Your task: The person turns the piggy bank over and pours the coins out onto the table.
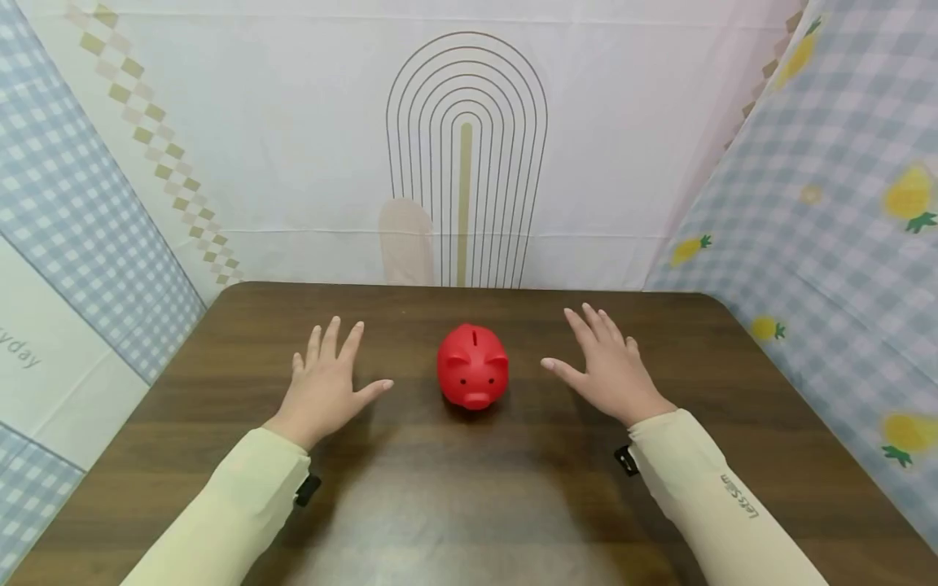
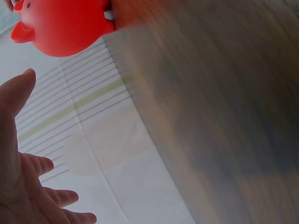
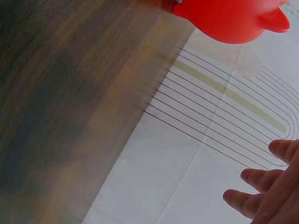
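A red piggy bank (image 1: pixel 472 368) stands upright on the brown wooden table (image 1: pixel 469 488), its snout toward me and a coin slot on top. To its left, my left hand (image 1: pixel 322 391) is held with fingers spread and the thumb pointing at it, apart from it. On the other side my right hand (image 1: pixel 607 370) mirrors this, fingers straight and nothing in them. Both wrist views catch only part of the piggy bank: its side (image 2: pixel 65 28) at the upper left in the left one, its rounded body (image 3: pixel 229 18) at the top in the right one.
Behind the table hangs a white cloth (image 1: pixel 293 146) printed with arches. A blue checked cloth with pineapples (image 1: pixel 843 244) runs along the right side, another checked cloth (image 1: pixel 73 163) along the left. Each sleeve has a small black device (image 1: pixel 308 490) at the wrist.
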`<state>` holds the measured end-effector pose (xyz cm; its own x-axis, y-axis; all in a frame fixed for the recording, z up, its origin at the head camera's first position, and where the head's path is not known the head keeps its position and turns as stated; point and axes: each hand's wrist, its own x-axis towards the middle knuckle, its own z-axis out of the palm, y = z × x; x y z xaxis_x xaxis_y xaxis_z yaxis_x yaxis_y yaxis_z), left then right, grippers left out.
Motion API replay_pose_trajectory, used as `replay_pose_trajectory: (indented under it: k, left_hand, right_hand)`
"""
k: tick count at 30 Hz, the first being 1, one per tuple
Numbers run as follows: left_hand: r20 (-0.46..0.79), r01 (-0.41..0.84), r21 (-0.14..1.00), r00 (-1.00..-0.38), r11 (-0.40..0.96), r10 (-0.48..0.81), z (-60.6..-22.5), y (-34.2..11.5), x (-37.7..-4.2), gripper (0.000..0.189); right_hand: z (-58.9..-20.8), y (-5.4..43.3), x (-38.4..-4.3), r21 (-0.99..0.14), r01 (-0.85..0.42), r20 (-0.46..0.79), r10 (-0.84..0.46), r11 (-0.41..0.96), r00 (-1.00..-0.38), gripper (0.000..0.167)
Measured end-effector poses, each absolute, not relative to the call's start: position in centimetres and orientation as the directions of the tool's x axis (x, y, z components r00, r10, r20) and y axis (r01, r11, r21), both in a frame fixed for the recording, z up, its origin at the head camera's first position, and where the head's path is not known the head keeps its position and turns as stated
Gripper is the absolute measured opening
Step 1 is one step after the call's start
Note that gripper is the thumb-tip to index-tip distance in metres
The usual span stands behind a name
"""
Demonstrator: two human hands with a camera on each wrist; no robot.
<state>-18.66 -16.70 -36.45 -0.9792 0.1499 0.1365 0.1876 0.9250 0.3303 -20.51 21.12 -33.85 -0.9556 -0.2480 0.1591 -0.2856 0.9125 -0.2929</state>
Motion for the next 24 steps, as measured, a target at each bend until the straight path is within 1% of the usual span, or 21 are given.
replay_pose_trajectory:
  k: [13, 19, 24]
  left_hand:
    - [0.125, 0.199, 0.429, -0.979, 0.881, 0.161, -36.7, -15.2, -19.0, 0.095]
    - [0.125, 0.229, 0.481, -0.973, 0.846, 0.192, -36.8, -14.5, -19.2, 0.095]
    - [0.122, 0.247, 0.537, -0.969, 0.807, 0.215, -37.2, -13.7, -19.5, 0.096]
  right_hand:
    - [-34.5, 20.4, -20.9, -0.38, -0.305, 0.153, -0.266, 0.873, -0.952, 0.091]
    - [-35.4, 20.0, -21.1, -0.423, -0.305, 0.131, -0.276, 0.853, -0.952, 0.092]
    - [-36.1, 19.8, -21.2, -0.466, -0.315, 0.139, -0.284, 0.827, -0.949, 0.09]
